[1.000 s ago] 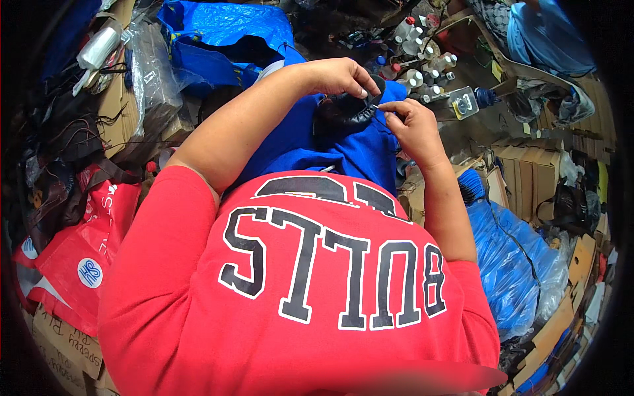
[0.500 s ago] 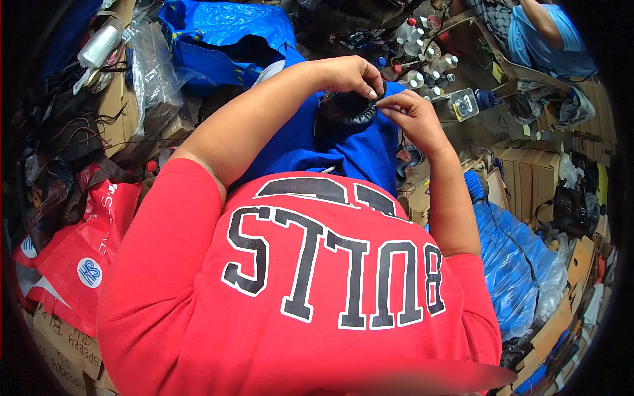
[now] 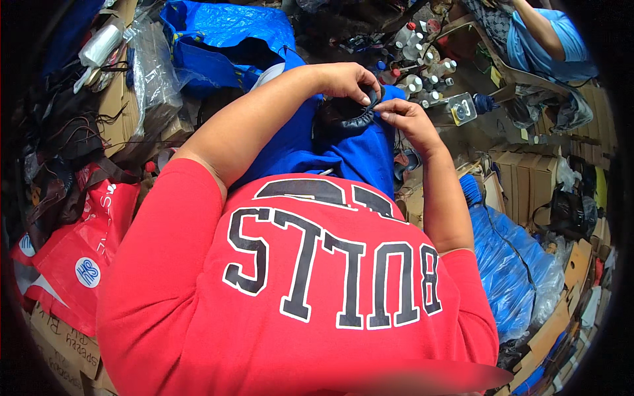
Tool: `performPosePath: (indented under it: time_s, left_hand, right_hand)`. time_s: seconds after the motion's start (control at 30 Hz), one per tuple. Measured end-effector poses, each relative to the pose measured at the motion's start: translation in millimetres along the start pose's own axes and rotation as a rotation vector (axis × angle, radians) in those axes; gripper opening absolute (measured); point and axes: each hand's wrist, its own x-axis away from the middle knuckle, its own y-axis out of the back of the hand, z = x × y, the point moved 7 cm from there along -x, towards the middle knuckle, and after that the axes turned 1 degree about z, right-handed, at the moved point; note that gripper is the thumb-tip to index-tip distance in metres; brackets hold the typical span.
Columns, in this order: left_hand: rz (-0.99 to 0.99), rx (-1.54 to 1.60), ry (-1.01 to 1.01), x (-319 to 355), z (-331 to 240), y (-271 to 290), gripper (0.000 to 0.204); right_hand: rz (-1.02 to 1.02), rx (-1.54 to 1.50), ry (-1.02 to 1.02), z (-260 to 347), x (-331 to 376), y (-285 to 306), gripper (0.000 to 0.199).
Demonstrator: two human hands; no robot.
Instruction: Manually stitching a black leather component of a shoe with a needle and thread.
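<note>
A black leather shoe (image 3: pixel 348 123) with a puckered, gathered edge lies over the blue cloth (image 3: pixel 360 150) on my lap. My left hand (image 3: pixel 349 80) grips its far edge, thumb and fingers closed around the leather. At the right side of the opening, the fingertips of my right hand (image 3: pixel 411 121) are pinched together close to the same edge. Whatever is between those fingertips is too small to make out. The two hands almost meet there.
Several bottles (image 3: pixel 415 49) stand beyond my right hand. An open blue bag (image 3: pixel 228 39) sits far left, a red bag (image 3: pixel 86 251) nearer left. To the right are a blue plastic-wrapped bundle (image 3: pixel 512 264) and cardboard boxes (image 3: pixel 525 175). Another person's blue sleeve (image 3: pixel 538 43) shows far right.
My right hand has shifted slightly down and left. The leather has tilted a little, showing more of its gathered edge. My left hand has dipped slightly and still holds on.
</note>
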Motion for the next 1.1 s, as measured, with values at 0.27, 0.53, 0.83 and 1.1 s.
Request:
performPosePath:
  time_s: [0.27, 0.53, 0.83, 1.1]
  left_hand:
    - [-0.47, -0.355, 0.071, 44, -16, 16, 0.033]
    - [-0.655, -0.396, -0.097, 92, -36, -18, 0.025]
    - [-0.791, -0.749, 0.009, 92, -38, -18, 0.008]
    - [-0.702, -0.294, -0.224, 83, -37, -13, 0.019]
  right_hand:
    - [-0.329, 0.569, 0.304, 32, 31, -17, 0.025]
    - [-0.525, 0.822, 0.384, 43, 52, -46, 0.031]
    - [-0.549, 0.791, 0.401, 44, 53, -46, 0.028]
    - [-0.314, 0.459, 0.248, 22, 33, -12, 0.026]
